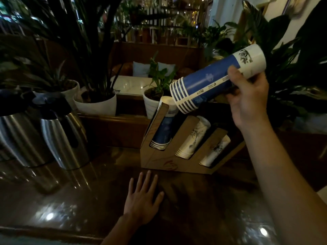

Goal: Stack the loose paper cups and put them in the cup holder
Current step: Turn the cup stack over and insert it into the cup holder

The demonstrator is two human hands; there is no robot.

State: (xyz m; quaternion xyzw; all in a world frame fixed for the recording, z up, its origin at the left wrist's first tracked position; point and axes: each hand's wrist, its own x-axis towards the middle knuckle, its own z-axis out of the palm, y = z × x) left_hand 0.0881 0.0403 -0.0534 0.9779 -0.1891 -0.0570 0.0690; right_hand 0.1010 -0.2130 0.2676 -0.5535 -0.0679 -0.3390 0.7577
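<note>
My right hand [247,99] grips a nested stack of blue-and-white paper cups [208,80], held tilted in the air with the rims pointing down-left. The rims hover just above the top of the leftmost slot of a brown cardboard cup holder [159,161]. That slot holds blue cups [163,131] whose white end sticks out at the top. The middle slot holds white printed cups [192,138] and the right slot holds more white cups [215,151]. My left hand [143,200] lies flat, fingers spread, on the dark glossy counter [88,200] in front of the holder.
Two steel thermos jugs [65,137] stand at the left of the counter. White pots with green plants [99,105] sit behind on a ledge, one pot [152,101] right behind the holder. Large leaves fill the right background.
</note>
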